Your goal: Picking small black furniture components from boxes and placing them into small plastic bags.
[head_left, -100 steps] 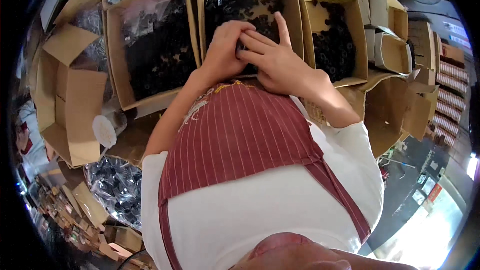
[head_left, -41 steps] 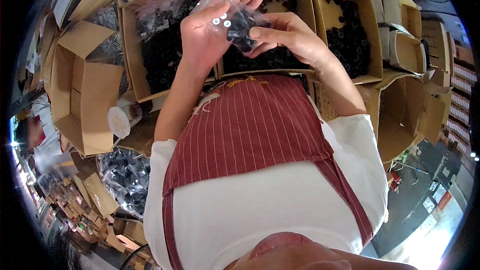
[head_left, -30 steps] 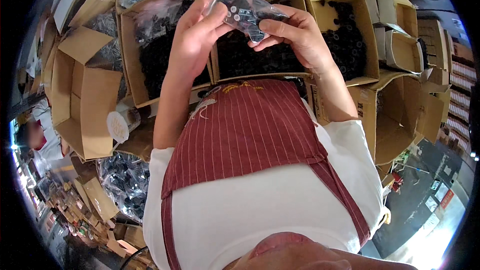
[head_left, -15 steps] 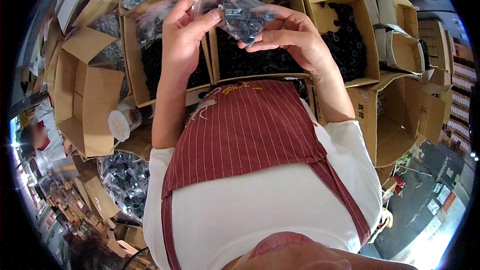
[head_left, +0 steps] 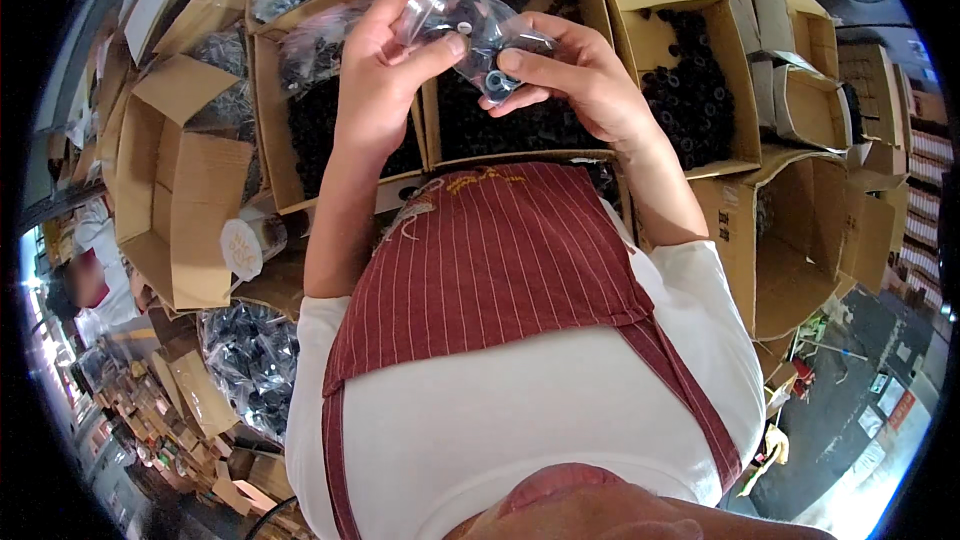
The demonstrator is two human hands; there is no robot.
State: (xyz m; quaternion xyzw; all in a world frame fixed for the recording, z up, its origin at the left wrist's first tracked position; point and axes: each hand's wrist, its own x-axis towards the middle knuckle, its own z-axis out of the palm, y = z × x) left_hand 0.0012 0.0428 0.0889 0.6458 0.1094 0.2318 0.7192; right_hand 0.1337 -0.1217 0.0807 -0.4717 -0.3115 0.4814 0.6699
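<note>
A clear plastic bag (head_left: 478,28) with small black and pale ring-shaped parts inside is stretched between my two hands. My left hand (head_left: 385,65) pinches its left side, thumb lying across the front. On the other side, my right hand (head_left: 575,70) grips the bag's lower right corner between thumb and fingers, beside a dark ring with a light centre (head_left: 498,82). Both hands are above an open cardboard box (head_left: 520,152) of black parts. What the fingers behind the bag do is partly hidden.
More black parts fill a left box (head_left: 345,130) and a right box (head_left: 690,90). Filled clear bags (head_left: 250,360) lie at lower left, near a round white-lidded container (head_left: 240,248). An open carton (head_left: 800,250) stands at right. Another person (head_left: 95,270) is at far left.
The bag has come down slightly and turned in my hands, so a ring inside now shows at its lower corner. My right thumb has shifted onto the bag's front.
</note>
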